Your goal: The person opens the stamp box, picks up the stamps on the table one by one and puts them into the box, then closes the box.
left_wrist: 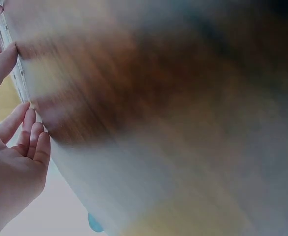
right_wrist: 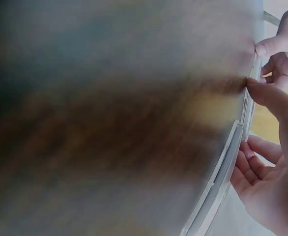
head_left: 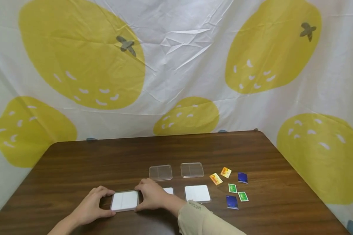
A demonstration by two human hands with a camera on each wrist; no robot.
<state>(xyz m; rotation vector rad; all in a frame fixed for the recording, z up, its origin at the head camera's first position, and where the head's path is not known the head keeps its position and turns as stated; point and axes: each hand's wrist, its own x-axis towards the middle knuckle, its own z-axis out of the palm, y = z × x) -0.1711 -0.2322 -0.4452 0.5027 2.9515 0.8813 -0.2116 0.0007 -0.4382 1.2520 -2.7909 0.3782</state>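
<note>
A flat clear plastic case with a white insert (head_left: 125,200) lies at the front left of the table, a faint line running down its middle. My left hand (head_left: 91,204) grips its left edge, thumb at the near corner and fingers at the far one. On the opposite edge, my right hand (head_left: 151,195) holds it the same way. In the left wrist view, the left hand (left_wrist: 18,172) shows thumb and fingertips at the case's thin edge (left_wrist: 20,86). The right wrist view has the right hand (right_wrist: 276,167) pinching that case's side (right_wrist: 248,110).
A second white-filled case (head_left: 169,190) is partly hidden behind my right hand; a third (head_left: 197,193) lies farther right. Two clear lids (head_left: 160,172) (head_left: 192,170) lie behind them. Several small stamps, orange (head_left: 216,179), green (head_left: 232,188) and blue (head_left: 232,202), are scattered at the right.
</note>
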